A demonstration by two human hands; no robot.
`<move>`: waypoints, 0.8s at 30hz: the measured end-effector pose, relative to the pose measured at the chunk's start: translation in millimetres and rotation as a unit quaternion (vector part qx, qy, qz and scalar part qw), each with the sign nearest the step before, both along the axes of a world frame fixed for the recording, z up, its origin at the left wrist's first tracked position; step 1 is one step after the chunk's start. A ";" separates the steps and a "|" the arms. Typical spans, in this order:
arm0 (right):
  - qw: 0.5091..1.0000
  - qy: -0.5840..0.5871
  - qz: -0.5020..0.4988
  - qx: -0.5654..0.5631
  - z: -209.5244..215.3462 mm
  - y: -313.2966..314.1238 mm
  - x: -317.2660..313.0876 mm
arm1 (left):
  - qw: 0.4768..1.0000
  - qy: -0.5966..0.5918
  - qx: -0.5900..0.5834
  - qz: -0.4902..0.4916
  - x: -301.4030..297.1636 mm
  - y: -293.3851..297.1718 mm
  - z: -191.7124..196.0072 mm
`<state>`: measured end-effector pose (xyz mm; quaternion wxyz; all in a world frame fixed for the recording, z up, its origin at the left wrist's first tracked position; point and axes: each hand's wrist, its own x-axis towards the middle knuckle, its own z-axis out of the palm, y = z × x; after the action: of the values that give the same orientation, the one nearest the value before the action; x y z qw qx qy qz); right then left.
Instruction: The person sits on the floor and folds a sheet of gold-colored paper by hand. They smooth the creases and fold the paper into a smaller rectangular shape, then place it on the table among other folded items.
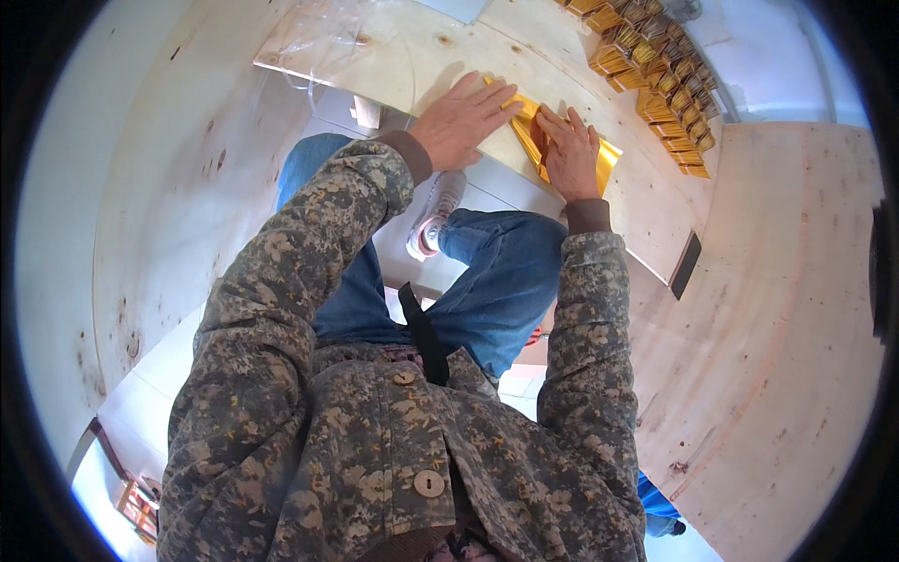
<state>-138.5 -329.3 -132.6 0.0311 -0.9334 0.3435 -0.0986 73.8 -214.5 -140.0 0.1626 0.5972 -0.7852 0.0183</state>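
Note:
A shiny gold sheet (609,161), foil or paper, lies on the pale wooden tabletop (440,80) in front of me. Part of it rises in a crease or fold between my hands. My left hand (466,120) rests at its left side with fingers stretched out, the fingertips reaching its edge. Over the sheet's middle and right part lies my right hand (569,155), palm down, its fingers extended and slightly bent. Whether the right thumb is tucked under the fold is hidden. Neither hand visibly grips anything.
Several bundles of folded gold pieces (655,80) stand in rows at the table's far right. Clear plastic film (323,42) lies at the far left. A dark strip (685,266) sits at the table's right corner. Wooden panels (777,309) rise on both sides.

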 end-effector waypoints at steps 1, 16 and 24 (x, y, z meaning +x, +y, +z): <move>1.000 0.006 -0.007 0.004 0.0 0.3 0.5 | 1.000 0.006 0.005 -0.017 -2.3 -0.5 1.0; 0.999 -0.013 -0.002 0.034 -6.8 -4.8 -4.3 | 0.996 -0.038 0.033 -0.072 -16.5 -2.6 -7.5; 0.999 0.003 0.011 0.050 -0.9 -5.5 -6.1 | 0.995 -0.024 0.042 -0.084 -17.3 -1.1 -3.6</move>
<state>-144.6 -334.8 -133.5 0.0774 -0.9347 0.3378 -0.0785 56.5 -215.6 -143.6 0.1192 0.5345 -0.8366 -0.0145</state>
